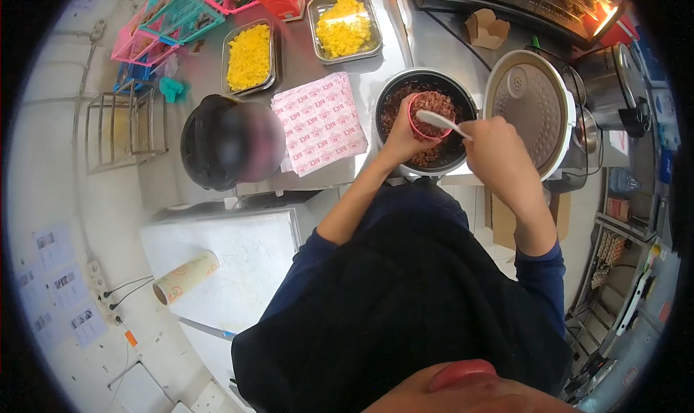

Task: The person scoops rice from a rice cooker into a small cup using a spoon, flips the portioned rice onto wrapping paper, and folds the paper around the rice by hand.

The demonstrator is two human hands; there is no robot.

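A pink-rimmed cup (449,133) full of reddish-brown rice is gripped in my left hand (402,136), above the open rice cooker (379,117). More of the same rice (394,99) lies in the dark inner pot. With my right hand (493,147) I hold a pale rice paddle (436,119) by its handle. Its blade rests over the rice at the top of the cup. The cooker's lid (528,120) stands swung open, just right of my right hand.
Left of the cooker lies a stack of printed wrapping paper (322,123), beside a person's dark-covered head (200,142). Two glass dishes (274,60) (347,57) of yellow food sit behind. A metal pot (607,87), a lit display case (499,3) and a small cardboard box (488,29) are at the right.
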